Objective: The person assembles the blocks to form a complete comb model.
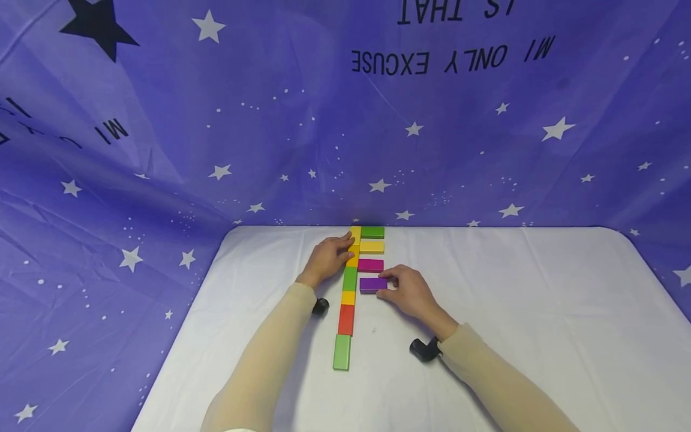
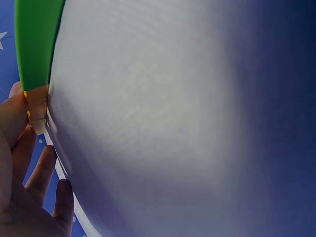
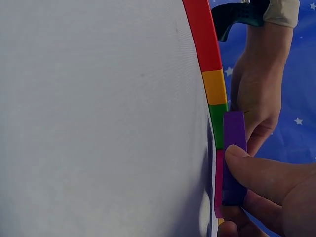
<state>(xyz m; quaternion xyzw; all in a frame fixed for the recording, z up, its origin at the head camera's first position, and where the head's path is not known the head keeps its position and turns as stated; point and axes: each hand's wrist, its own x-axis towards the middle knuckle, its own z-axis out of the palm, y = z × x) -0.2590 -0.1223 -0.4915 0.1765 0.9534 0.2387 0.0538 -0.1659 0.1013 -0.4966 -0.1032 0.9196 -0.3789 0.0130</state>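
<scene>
A column of coloured blocks runs away from me, with a light green block (image 1: 342, 352) nearest, then a red block (image 1: 346, 320), a small orange block (image 1: 348, 297), a green block (image 1: 349, 279) and yellow-orange blocks (image 1: 353, 257) at the far end. My left hand (image 1: 327, 259) touches those far blocks from the left, its fingers fairly straight; its wrist view shows the fingertips beside them. My right hand (image 1: 411, 292) pinches a purple block (image 3: 234, 128) between thumb and fingers, right of the column. Just beyond the purple block lies a magenta block (image 1: 370, 266).
A yellow block (image 1: 372, 247) and a dark green block (image 1: 372, 232) lie crosswise right of the column's far end. White cloth covers the table (image 1: 513, 312). Behind its far edge hangs a purple star-patterned curtain (image 1: 324, 150).
</scene>
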